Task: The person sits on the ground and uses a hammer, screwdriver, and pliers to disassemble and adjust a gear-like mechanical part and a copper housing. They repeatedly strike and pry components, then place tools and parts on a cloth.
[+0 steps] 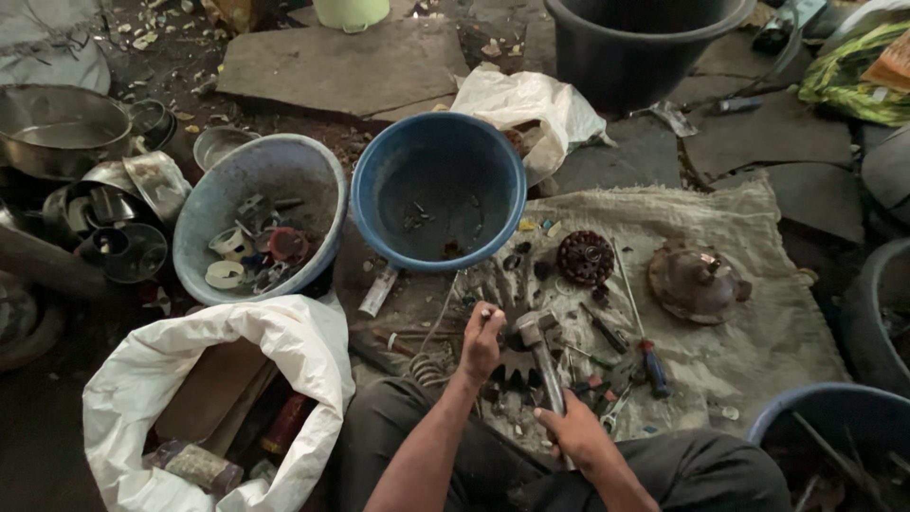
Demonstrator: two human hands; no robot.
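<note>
My right hand [574,432] grips the handle of a metal hammer [540,349], whose head hovers over a dark toothed motor part [513,365] on a sackcloth [739,360]. My left hand [482,343] pinches a small thin metal piece upright right beside the hammer head. A round wound rotor [585,258] and a rusty domed motor cover [695,281] lie farther out on the cloth. A screwdriver with a blue and red handle [651,366] lies to the right of the hammer.
A dark blue bowl [374,213] holding a few scraps and a pale blue bowl [322,180] of small parts stand ahead. An open white sack [294,351] sits at my left knee. Steel pots [57,133] stand at left, dark tubs [630,57] at the back and right.
</note>
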